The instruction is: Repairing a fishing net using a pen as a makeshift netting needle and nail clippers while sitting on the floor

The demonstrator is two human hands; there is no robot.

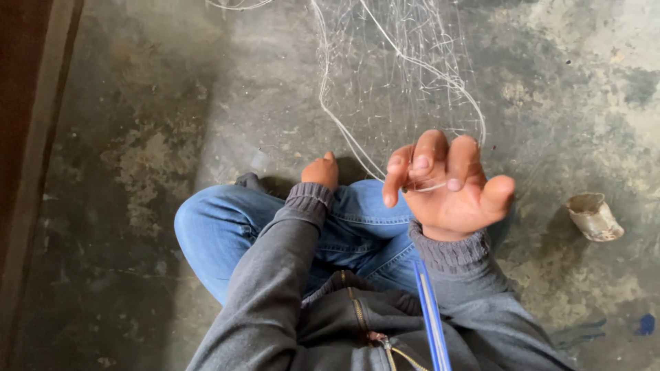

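Observation:
I sit cross-legged on a worn concrete floor, in blue jeans and a grey zip jacket. A fine white fishing net with a thicker white cord along its edge hangs in front of me. My right hand is raised palm up, its fingers curled around strands of the net and its cord. My left hand is lower, by my knee, closed in a fist; what it holds is hidden. A blue stick-like tool lies across my lap below the right wrist.
A small battered off-white cup lies on its side on the floor at the right. A dark brown strip runs along the left edge. A blue smudge marks the floor at lower right.

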